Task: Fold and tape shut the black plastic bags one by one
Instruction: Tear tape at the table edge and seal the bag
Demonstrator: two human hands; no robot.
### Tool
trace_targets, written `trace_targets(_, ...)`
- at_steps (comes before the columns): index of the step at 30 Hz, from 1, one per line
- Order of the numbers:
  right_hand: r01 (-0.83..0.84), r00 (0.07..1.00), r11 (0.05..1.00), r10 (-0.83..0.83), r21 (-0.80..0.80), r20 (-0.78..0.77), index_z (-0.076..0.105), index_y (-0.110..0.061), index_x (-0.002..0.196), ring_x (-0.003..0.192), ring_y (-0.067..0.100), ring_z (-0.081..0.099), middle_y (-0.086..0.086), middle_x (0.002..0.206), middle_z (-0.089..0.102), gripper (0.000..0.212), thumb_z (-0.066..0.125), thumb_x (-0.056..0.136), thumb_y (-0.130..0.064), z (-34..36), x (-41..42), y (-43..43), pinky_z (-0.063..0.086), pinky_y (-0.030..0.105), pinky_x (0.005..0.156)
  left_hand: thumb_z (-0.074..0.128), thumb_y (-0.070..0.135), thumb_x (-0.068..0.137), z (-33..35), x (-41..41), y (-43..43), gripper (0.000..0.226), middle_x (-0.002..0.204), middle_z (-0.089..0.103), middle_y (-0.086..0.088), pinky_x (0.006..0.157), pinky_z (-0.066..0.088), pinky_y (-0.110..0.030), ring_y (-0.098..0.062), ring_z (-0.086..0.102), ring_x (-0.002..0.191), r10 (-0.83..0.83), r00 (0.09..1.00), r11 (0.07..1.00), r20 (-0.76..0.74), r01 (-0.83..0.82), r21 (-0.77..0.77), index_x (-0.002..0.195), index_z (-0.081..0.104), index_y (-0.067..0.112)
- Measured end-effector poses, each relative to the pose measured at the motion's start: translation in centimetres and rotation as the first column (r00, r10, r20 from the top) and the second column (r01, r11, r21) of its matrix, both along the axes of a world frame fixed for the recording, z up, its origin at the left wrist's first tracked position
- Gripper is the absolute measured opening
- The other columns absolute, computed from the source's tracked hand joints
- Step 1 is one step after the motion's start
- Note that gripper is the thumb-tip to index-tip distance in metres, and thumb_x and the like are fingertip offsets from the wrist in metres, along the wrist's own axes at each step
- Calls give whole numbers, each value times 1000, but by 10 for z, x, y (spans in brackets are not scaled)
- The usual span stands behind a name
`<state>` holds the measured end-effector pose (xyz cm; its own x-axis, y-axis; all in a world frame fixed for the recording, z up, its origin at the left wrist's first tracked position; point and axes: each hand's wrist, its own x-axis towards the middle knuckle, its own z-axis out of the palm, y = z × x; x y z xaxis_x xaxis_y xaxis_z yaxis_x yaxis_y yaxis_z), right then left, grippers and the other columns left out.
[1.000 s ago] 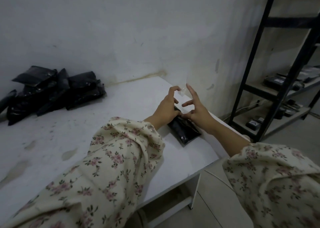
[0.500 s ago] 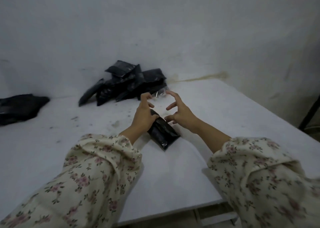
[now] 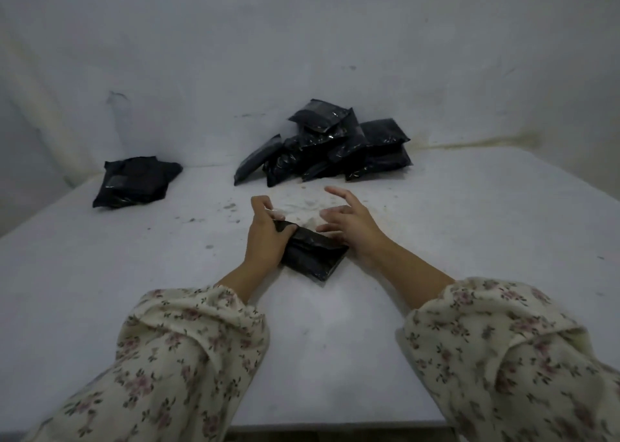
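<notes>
Head view: your left hand (image 3: 265, 237) grip clamps the bag (image 3: 315, 257) at six o'clock, pinning its fold; right hand (image 3: 352, 230) grip apart.

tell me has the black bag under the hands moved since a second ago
Yes. The black bag has moved left across the table, away from its right edge, and now lies just in front of the pile of bags.

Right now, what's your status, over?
Left hand grips black bag on table. Right hand open beside it, fingers spread. Faint clear strip between the hands, likely tape. Nothing blocking.
</notes>
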<state>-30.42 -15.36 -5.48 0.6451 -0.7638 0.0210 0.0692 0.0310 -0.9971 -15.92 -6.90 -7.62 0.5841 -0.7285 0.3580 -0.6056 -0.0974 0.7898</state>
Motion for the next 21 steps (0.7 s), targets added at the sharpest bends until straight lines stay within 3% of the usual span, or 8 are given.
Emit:
trace_targets(2, 57, 998, 998, -57, 40, 19, 57, -27, 121, 82, 18, 66, 7, 99, 61, 34, 59, 93, -9, -2, 3, 4, 55, 26, 70, 67, 6, 86, -4, 3, 4, 51, 94, 56, 0, 79, 45, -20, -17, 57, 88, -10, 1000, 1000, -3, 10, -24, 108, 25, 26)
trace_targets(4, 81, 997, 996, -81, -20, 4, 61, -22, 108, 80, 14, 65, 9, 96, 63, 17, 61, 93, -15, -5, 5, 9, 52, 21, 67, 67, 12, 87, -9, 4, 6, 55, 92, 59, 8, 92, 46, -42, -16, 59, 90, -21, 1000, 999, -6, 20, -42, 107, 26, 41)
trace_targets(6, 65, 998, 991, -66, -117, 2, 62, -15, 94, 73, 7, 62, 6, 88, 62, 10, 69, 87, -17, -8, 6, 15, 48, 15, 61, 67, 13, 87, -10, 4, 7, 61, 93, 60, 12, 96, 42, -52, -14, 59, 93, -26, 998, 995, -55, 21, -94, 105, 26, 55)
trace_targets(9, -102, 988, 911, 47, -400, -145, 66, -13, 85, 84, 9, 59, 2, 88, 62, 19, 81, 74, -19, -13, 7, 18, 45, 18, 75, 71, 6, 81, -10, 5, 9, 62, 97, 56, 20, 97, 41, -43, -14, 57, 101, 2, 1000, 982, 10, 0, -187, 107, 30, 45)
trace_targets(12, -241, 928, 713, -30, -658, -372, 69, -37, 87, 102, 12, 46, -8, 99, 57, 16, 79, 75, -32, -18, 11, 15, 33, 27, 90, 69, -2, 79, -7, 6, 12, 58, 96, 52, 28, 90, 41, -29, -13, 57, 101, -45, 996, 967, 80, 63, -245, 111, 33, 30)
trace_targets(17, -326, 887, 457, -154, -827, -435, 72, -36, 107, 96, 7, 35, -14, 109, 62, 21, 67, 87, -30, -15, 12, 11, 25, 32, 79, 58, -5, 89, 2, 3, 21, 50, 93, 67, 4, 80, 50, -18, -11, 65, 85, -263, 964, 928, -46, 240, -285, 107, 31, 34)
trace_targets(19, -303, 893, 450, -173, -840, -415, 73, -33, 107, 95, 9, 36, -13, 109, 65, 22, 69, 86, -25, -16, 12, 12, 24, 30, 77, 55, -5, 92, 4, 4, 23, 49, 100, 68, -6, 83, 53, -24, -19, 69, 87, -351, 926, 907, -140, 299, -298, 108, 29, 34)
trace_targets(21, -219, 923, 592, -131, -776, -361, 73, -28, 106, 90, 11, 42, -9, 105, 66, 24, 72, 84, -20, -16, 12, 17, 30, 25, 79, 53, -3, 94, 3, 6, 25, 47, 108, 67, -8, 84, 55, -29, -22, 71, 87, -397, 899, 897, -187, 337, -286, 108, 27, 34)
